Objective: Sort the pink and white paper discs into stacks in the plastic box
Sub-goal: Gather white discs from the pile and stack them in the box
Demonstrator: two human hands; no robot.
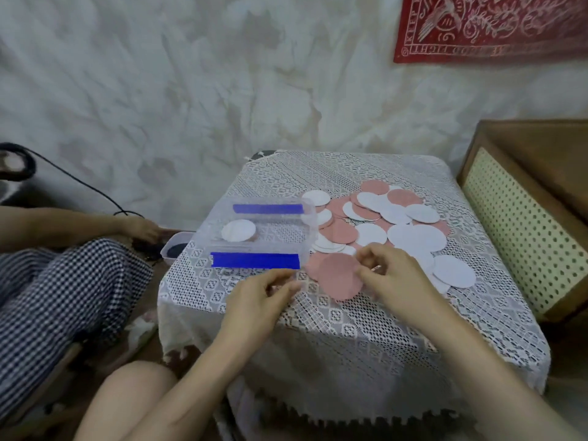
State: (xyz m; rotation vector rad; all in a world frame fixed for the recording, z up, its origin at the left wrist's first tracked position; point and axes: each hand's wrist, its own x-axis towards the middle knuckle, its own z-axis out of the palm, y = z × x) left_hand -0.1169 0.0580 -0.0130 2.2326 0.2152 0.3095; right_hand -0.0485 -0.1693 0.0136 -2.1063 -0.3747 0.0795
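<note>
Pink and white paper discs [386, 218] lie in a loose overlapping heap on the far right part of the small desk [366, 313], whose lace cloth hangs over every edge; the near half of the top is bare. The clear plastic box [257, 235] with blue strips sits at the left edge, a white disc [238, 230] on top of the stack inside. A wooden cabinet [525, 218] crowds the right side. The right hand [389, 275] pinches a pink disc [339, 278] just beside the box's near corner; the left hand [261, 300] hovers close by, fingers loosely curled, holding nothing.
</note>
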